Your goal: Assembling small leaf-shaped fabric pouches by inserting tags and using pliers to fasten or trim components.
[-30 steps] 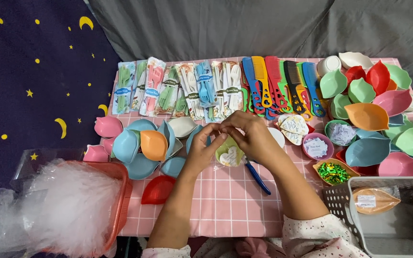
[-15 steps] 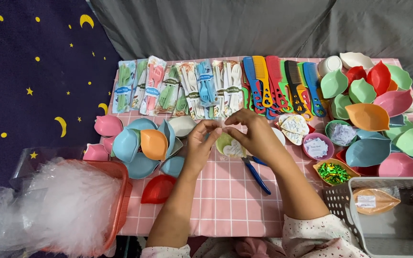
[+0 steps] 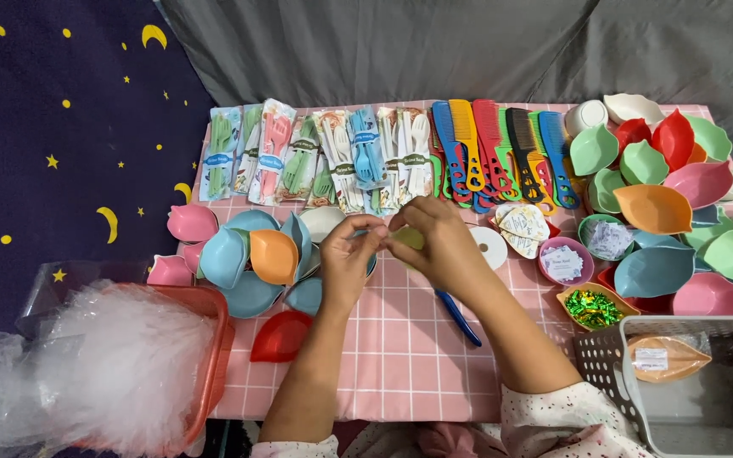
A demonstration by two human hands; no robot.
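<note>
Pink checked tablecloth (image 3: 400,339) under you, your left hand (image 3: 345,263) and right hand (image 3: 439,250) meeting, fingertips pinching a pale green dish (image 3: 409,237), leaf-shaped bowls (image 3: 655,208) alongside.

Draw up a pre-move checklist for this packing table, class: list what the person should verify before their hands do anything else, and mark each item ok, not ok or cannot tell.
1. Both hands on the piece: left hand and right hand meet around a small pale green item. Ok.
2. Kind of item and how firmly it is held: mostly hidden by fingers. Cannot tell.
3. Bare pink checked cloth in front of the hands. Ok.
4. Blue pen lies close under the right forearm, easy to knock. Not ok.
5. White basket within the right hand's side. Ok.
</note>
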